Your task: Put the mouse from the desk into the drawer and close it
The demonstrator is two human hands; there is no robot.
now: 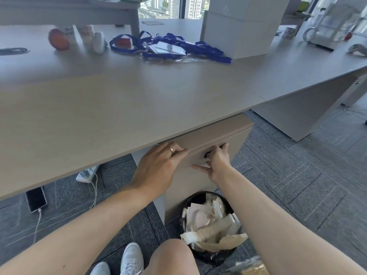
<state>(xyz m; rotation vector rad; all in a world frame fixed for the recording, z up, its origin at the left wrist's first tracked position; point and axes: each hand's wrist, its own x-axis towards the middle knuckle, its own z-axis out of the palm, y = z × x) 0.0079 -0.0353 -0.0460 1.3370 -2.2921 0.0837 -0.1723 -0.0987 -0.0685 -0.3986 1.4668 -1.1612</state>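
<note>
1. Both forearms reach forward under the counter's [139,108] near edge.
2. Left hand [158,165] and right hand [217,161] curl their fingers over the drawer [214,139] front's top lip; drawer appears shut.
3. Mouse [98,42] lies untouched near the counter's far left edge.
4. Judged: opening, transfer and closing all remain.

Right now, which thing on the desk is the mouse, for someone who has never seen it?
Look along the far left of the grey desk top, just in front of the raised shelf's leg. The white rounded mouse lies between the orange ball and the tangled blue lanyards; it is the only smooth white shell there.
</note>
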